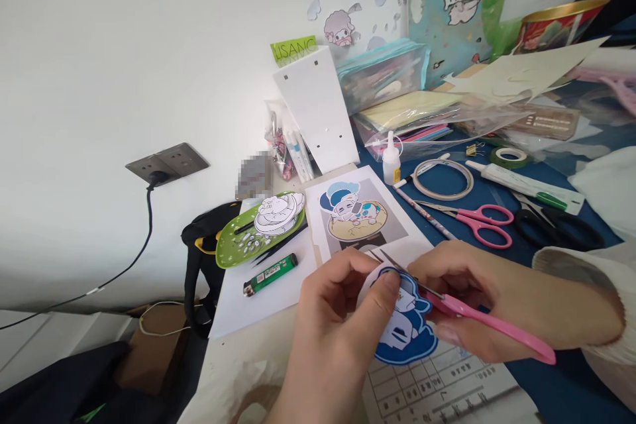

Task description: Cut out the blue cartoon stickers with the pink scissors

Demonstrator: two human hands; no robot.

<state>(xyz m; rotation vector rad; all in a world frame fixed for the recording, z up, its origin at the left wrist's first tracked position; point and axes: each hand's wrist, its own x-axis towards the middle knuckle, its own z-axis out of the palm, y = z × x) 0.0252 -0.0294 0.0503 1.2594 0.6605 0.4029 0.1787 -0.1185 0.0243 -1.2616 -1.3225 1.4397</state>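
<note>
Pinched between the thumb and fingers of my left hand [348, 318] is a blue-and-white cartoon paper cutout [410, 331]. White paper still borders its upper left side. My right hand [481, 291] grips a pair of pink-handled scissors [489, 321], whose blades lie along the cutout's top edge, partly hidden by fingers and paper. Beneath both hands is a printed sheet with a table grid [422, 384]. Just beyond them lies a printed picture [365, 212] of a cartoon figure in a cracked shell.
A green tray [233, 245] with paper cutouts and a green lighter [271, 275] are on the left. To the right lie other pink scissors [484, 224], black scissors [556, 225], a tape roll [442, 179] and a glue bottle [391, 162]. A white stand [318, 112] rises behind.
</note>
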